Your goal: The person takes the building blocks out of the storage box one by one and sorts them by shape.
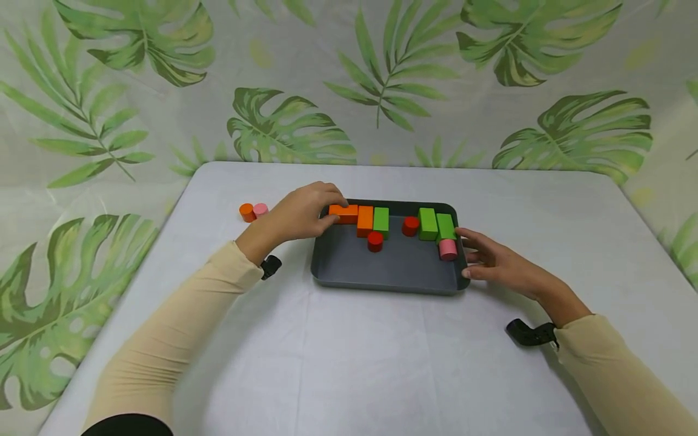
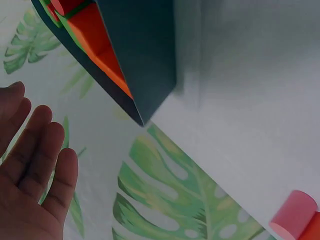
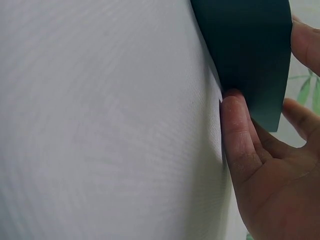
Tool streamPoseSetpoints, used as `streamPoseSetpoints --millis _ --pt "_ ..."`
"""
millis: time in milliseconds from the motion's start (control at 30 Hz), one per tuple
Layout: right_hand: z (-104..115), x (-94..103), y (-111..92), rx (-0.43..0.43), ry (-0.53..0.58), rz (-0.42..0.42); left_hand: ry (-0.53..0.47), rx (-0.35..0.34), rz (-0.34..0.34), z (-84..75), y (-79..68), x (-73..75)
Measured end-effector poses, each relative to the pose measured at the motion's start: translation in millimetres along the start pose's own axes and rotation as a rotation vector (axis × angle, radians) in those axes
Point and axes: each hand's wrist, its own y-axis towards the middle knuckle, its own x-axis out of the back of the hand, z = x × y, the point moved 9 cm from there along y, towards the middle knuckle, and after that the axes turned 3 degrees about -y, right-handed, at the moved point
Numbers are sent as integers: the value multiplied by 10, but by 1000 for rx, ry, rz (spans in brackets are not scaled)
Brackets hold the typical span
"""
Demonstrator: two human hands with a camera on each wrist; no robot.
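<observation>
A dark grey tray (image 1: 349,266) lies on the white-covered table. Along its far side sit an orange block (image 1: 345,214) laid lengthwise, a second orange block (image 1: 365,221) and a green block (image 1: 381,221) side by side. A red cylinder (image 1: 375,241) stands before them. My left hand (image 1: 308,212) hovers at the far left corner, fingertips overlapping the lengthwise block in the head view; in the left wrist view its loosely extended fingers (image 2: 57,150) hold nothing. My right hand (image 1: 498,263) rests against the tray's right wall, fingers (image 3: 237,130) along its outside.
Farther right in the tray are another red cylinder (image 1: 411,226), two green blocks (image 1: 428,224) and a pink cylinder (image 1: 448,249). Outside, left of the tray, an orange cylinder (image 1: 247,212) and a pink cylinder (image 1: 260,209) stand together. A leaf-patterned cloth (image 1: 414,139) hangs behind the table.
</observation>
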Motion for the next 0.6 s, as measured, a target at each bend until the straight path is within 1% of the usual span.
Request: streamPoseSetpoints --millis 167,367,600 --pt "5 -8 -9 -2 -2 2 10 -33 23 -121 77 -115" --pt "-25 -17 -1 -9 9 3 17 -66 78 -278 188 -291" --pt "-9 -13 7 -3 2 2 36 -91 140 -343 297 -503"
